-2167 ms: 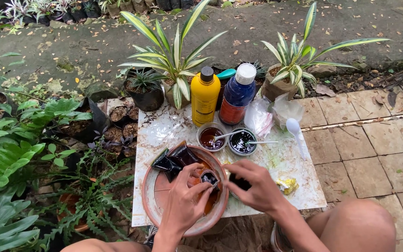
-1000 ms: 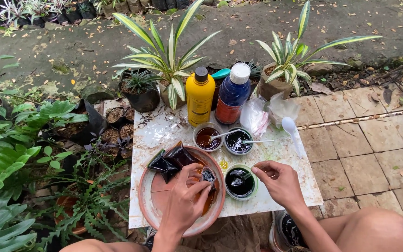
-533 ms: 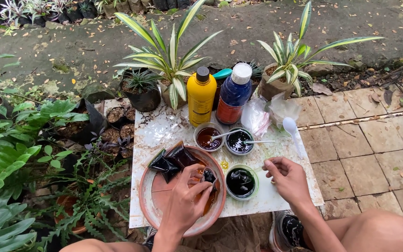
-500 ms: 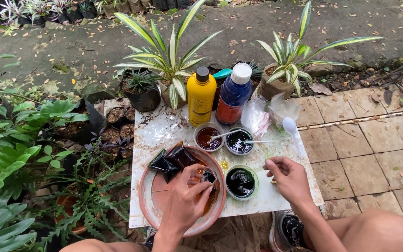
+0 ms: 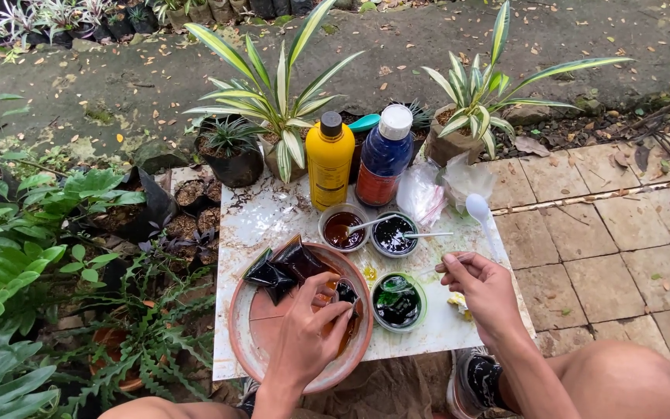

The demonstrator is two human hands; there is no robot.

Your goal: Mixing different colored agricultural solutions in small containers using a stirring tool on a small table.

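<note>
Left hand (image 5: pixel 312 334) rests in clay dish (image 5: pixel 246 353) at slab's near edge, fingers pinching a small cup (steadying it, apparently). Right hand (image 5: pixel 484 291), loosely curled, apparently empty, hovers beside green bowl (image 5: pixel 397 301).

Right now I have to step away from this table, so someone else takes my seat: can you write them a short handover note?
Left hand: inside the terracotta dish, grip on a small dark cup tipped over brownish liquid; dark plastic pouches lie at the dish's far edge.
Right hand: raised over the tile, fingers pinched; whether it holds anything cannot be told.
Done: green-rimmed bowl of dark liquid stands beside the dish. Two more small bowls with spoons sit behind it, then a yellow bottle and a blue bottle.
Left: the small cup is not yet set down.
</note>
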